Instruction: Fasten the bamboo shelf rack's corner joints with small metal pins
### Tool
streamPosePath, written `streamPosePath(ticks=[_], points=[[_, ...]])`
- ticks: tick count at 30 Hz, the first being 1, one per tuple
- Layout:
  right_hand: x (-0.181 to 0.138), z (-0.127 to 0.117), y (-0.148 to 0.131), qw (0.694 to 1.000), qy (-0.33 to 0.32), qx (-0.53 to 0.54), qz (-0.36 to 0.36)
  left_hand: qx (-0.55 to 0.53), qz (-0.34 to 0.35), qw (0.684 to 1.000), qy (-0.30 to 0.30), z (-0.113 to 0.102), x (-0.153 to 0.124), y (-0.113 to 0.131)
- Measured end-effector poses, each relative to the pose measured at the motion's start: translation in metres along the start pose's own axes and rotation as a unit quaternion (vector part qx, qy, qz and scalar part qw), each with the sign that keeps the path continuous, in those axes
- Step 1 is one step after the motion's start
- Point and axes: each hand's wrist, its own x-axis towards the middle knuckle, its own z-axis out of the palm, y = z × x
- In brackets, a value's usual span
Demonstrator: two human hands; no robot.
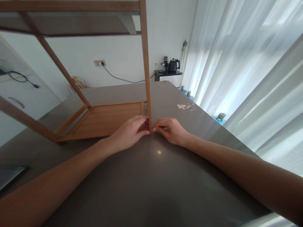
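A wooden shelf frame (pixel 111 117) stands on the grey table, with slim legs, a lower wooden board and a grey upper panel. My left hand (pixel 129 130) is at the foot of its near right leg (pixel 147 75), thumb and fingers curled against the leg from the left. On the other side of that leg, my right hand (pixel 171 130) has its thumb and index finger pinched together, the tips touching or nearly touching the wood. Whatever lies between those fingertips is too small or hidden to make out.
The grey table (pixel 151 183) has white scuffs (pixel 187 106) toward its right edge. A dark-edged flat device (pixel 14 176) lies at the left. Behind are a black kettle (pixel 174 64), a wall socket (pixel 99 62) with a cable, water bottles (pixel 220 117) and white curtains (pixel 236 56).
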Motion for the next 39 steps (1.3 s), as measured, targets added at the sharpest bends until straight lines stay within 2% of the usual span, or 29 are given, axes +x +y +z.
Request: streamPosePath(ticks=[6,25,32,39], points=[[-0.001,0.0,-0.002,0.999,0.003,-0.02,-0.035,0.009,-0.013,1.0,0.007,-0.002,0.001,0.005],[-0.003,-0.003,0.001,0.996,0.002,-0.06,-0.072,0.009,-0.012,1.0,-0.006,-0.004,0.0,0.005],[-0.01,-0.009,-0.009,0.986,-0.036,-0.12,-0.107,0.016,-0.01,1.0,-0.005,-0.005,0.0,0.004],[-0.007,-0.005,-0.012,0.978,-0.061,-0.166,-0.108,0.018,-0.005,1.0,-0.007,-0.003,0.0,0.004]])
